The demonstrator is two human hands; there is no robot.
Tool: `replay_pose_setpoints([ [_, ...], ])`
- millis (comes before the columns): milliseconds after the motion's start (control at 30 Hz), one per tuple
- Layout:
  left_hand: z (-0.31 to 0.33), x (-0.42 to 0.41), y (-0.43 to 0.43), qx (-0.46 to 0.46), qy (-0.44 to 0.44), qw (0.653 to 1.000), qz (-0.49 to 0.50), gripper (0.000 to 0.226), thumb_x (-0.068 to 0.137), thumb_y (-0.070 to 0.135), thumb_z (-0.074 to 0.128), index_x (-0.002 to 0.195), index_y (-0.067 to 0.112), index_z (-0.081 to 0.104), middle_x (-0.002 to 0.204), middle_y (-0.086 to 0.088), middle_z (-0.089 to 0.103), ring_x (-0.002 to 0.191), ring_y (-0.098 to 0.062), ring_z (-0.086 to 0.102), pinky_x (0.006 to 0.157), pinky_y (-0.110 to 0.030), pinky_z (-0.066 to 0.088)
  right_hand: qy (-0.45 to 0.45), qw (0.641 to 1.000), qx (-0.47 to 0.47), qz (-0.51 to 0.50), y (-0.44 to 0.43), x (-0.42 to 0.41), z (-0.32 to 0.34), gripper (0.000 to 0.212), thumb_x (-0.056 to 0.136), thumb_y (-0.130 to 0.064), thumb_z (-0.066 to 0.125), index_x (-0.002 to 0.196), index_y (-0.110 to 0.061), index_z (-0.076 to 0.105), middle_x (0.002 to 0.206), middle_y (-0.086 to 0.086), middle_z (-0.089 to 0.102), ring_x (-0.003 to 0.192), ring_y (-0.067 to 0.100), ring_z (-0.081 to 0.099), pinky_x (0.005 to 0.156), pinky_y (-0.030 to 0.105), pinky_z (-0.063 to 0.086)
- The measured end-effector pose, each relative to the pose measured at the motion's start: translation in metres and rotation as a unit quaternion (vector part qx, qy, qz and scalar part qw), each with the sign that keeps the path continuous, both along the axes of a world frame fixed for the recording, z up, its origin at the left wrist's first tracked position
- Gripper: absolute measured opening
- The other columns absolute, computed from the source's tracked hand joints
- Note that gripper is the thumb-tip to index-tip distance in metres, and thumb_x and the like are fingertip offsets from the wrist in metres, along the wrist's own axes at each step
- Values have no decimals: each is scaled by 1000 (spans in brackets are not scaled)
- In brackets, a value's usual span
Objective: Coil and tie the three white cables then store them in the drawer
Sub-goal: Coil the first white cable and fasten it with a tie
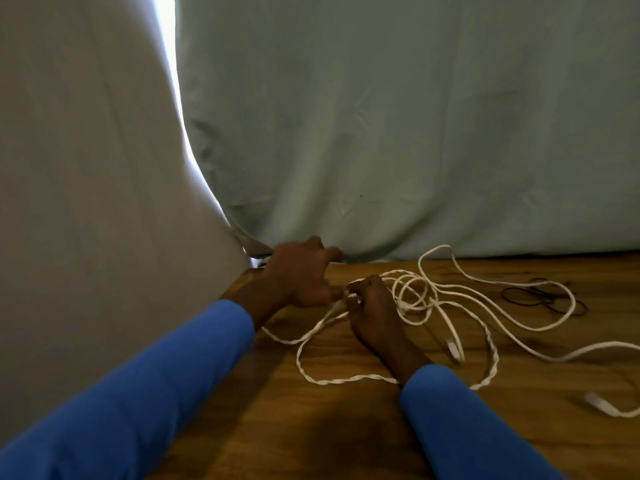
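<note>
Both hands pinch a white cable: left hand and right hand meet at the tangled white cables on the desk; best feed even loops, keeping slack untwisted, hair ties nearby.

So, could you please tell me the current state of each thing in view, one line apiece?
White cables: tangled loose on the wooden table, partly looped, not tied.
Cable plug: lying free on the table.
Black bands: lying unused at the far right.
Left hand: closed, pinching cable.
Right hand: grip closed on cable.
Curtains: drawn, with a lit gap.
</note>
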State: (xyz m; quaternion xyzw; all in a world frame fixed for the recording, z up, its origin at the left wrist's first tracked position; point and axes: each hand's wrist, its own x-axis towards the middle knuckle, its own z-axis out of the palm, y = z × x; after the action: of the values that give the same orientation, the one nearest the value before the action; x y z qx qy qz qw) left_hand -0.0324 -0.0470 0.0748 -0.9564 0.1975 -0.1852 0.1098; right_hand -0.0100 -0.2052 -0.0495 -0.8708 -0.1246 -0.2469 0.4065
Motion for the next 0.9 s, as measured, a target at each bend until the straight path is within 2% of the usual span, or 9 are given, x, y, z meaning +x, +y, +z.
replay_pose_setpoints([
  [67,-25,22,-9,-42,93,995,9,100,66,90,52,152,41,40,146,-2,55,128,-29,60,101,-44,51,0,1000,5,6,0,-1,1,24,96,-11,65,119,-13,71,124,8,60,111,18,56,93,22,40],
  [167,-45,50,-14,-146,233,962,0,92,78,73,69,156,40,34,156,0,49,140,-27,50,114,-46,43,-5,999,34,15,-3,1,-4,29,88,-13,77,115,-22,71,116,-2,59,101,2,50,94,16,43],
  [300,-65,78,-7,-239,328,914,9,99,85,56,77,163,34,19,166,0,33,150,-24,37,120,-37,33,59,996,66,-27,-6,6,-6,54,88,-13,76,137,-17,54,136,7,53,125,22,53,105,29,43],
  [400,-66,103,1,-250,297,921,22,99,82,52,80,162,37,22,162,-6,41,143,-27,45,116,-43,40,79,993,81,-41,-3,9,-6,69,87,1,64,150,-15,39,146,9,45,136,26,46,113,33,39],
  [533,-60,127,-17,-232,234,944,-23,61,92,29,72,149,29,50,144,-5,58,122,-24,61,102,-34,49,84,989,101,-65,-1,12,-8,81,87,3,61,158,-13,25,156,10,35,146,26,34,119,30,29],
  [600,-65,133,-25,-213,197,956,-45,36,97,29,64,132,28,66,135,-3,66,116,-24,64,97,-36,51,83,988,114,-67,-3,12,-8,86,86,3,61,160,-13,21,161,10,28,151,25,28,121,29,24],
  [700,-64,125,-19,-243,158,956,-48,25,100,36,59,118,27,75,117,-4,73,102,-23,67,85,-35,52,89,988,111,-65,-6,12,-8,86,87,1,60,161,-13,19,167,9,22,154,27,23,123,32,23],
  [800,-40,101,13,-350,104,931,-29,22,100,32,62,99,21,81,97,-6,77,92,-25,70,77,-35,51,113,986,104,-59,-8,12,-9,86,87,-4,60,162,-10,19,167,14,21,155,33,22,126,43,24],
  [900,-5,63,55,-481,46,875,-22,21,99,19,64,88,16,82,75,3,77,80,-18,74,71,-28,52,102,989,78,-67,-8,13,-9,67,81,-5,60,146,-8,44,146,13,48,138,32,46,115,42,40],
])
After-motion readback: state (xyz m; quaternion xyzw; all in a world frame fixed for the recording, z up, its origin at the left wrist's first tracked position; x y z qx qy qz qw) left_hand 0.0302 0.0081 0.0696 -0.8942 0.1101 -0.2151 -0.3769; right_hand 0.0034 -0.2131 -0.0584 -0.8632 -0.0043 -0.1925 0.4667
